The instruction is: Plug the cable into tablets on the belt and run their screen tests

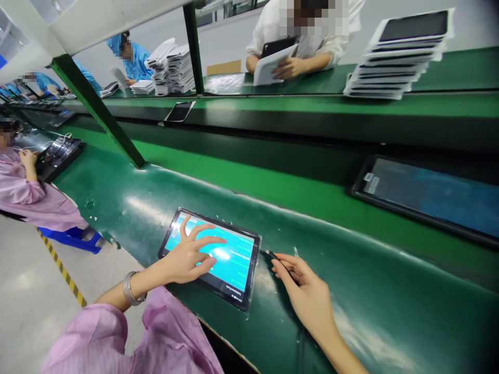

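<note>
One tablet [233, 265], one cable [278, 258].
I judged the tablet stiff, fragile, best held by edges; left hand [192, 255] was splayed over it, right hand [306, 286] clamped on cable.

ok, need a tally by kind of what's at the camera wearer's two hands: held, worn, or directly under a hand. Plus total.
Tablet, lit, under the left hand: 1
Black cable, plug end held in the right hand: 1
Bracelet, silver-toned, worn on the left: 1
Total: 3
</note>
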A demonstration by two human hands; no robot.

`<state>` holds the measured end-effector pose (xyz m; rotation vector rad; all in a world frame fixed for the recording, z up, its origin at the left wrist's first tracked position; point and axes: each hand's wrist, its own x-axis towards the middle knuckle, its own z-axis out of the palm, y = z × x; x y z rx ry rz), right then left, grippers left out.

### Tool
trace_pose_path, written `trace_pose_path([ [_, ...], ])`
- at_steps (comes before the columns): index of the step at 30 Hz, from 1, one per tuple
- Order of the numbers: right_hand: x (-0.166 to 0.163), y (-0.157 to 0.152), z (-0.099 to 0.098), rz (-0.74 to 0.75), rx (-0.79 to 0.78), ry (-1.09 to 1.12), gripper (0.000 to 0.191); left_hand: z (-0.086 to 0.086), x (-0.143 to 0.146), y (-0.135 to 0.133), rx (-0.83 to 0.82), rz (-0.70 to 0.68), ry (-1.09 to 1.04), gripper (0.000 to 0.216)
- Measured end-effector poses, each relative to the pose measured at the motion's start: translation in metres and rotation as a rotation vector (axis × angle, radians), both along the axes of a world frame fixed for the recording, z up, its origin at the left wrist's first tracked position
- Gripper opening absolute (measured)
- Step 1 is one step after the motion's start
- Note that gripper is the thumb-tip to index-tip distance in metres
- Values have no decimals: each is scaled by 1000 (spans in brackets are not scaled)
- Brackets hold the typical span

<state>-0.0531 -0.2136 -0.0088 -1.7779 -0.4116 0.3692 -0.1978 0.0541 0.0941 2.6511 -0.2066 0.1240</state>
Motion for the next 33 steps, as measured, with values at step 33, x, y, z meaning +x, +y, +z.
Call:
trace_pose_path([
  [33,-8,-1,12,117,-56,-237,24,-33,-56,45,-455,884,-15,48],
])
